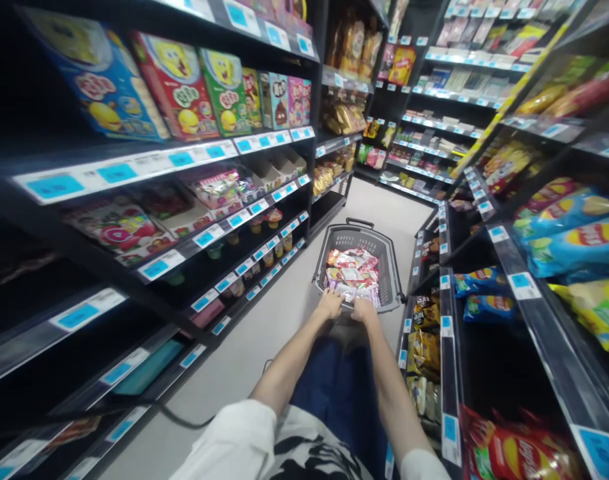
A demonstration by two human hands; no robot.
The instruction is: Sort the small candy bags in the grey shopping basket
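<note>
Left hand (331,305) and right hand (364,311) rest at the near rim of a grey, slotted plastic basket (387,263); glossy red-and-white packets (351,261) lie inside, just beyond the fingers, whose grip cannot be told.

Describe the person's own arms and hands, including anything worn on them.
The left hand and right hand are bare, without gloves, and both forearms are uncovered. The left sleeve is plain white, loose, and ends near the elbow; the right sleeve, also pale, shows only at the bottom edge. Small details such as rings cannot be made out.
</note>
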